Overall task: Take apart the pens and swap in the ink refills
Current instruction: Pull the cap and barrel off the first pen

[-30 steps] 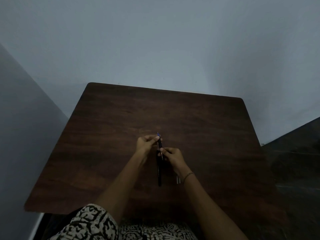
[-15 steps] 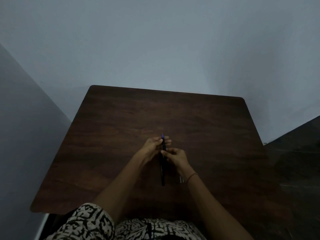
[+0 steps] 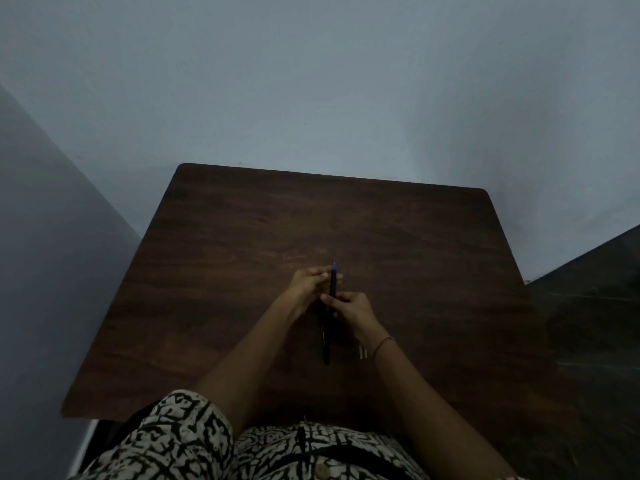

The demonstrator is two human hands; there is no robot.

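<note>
1. Pen [image 3: 332, 289]: slim and dark, with a blue tip [image 3: 334, 267] at the far end. It is aligned near-to-far over the middle of the table [image 3: 225, 271], with the tip pointing toward the far edge.
2. A dark length [image 3: 325, 344] is seen running on from below the hands toward the near edge. It cannot be told whether it is part of the same pen or a separate piece lying on the table.
3. Left hand [image 3: 310, 284]: placed on the left of the pen, just short of the blue tip. The fingers are lightly curved and reach across behind the barrel, and the far part of the pen is pinched against them.
4. Right hand [image 3: 351, 308]: placed nearer, on the right. The fingers are curled and the barrel is pinched at about mid-length. A bracelet [image 3: 382, 342] is worn at this wrist.
5. Two small pale pieces [image 3: 362, 351] are noted on the table just beside the right wrist. They are too small to identify.
6. The light is dim, and the thumb contacts of both hands are hard to make out.
7. The patterned garment [image 3: 180, 441] is cut off by the near frame edge.
</note>
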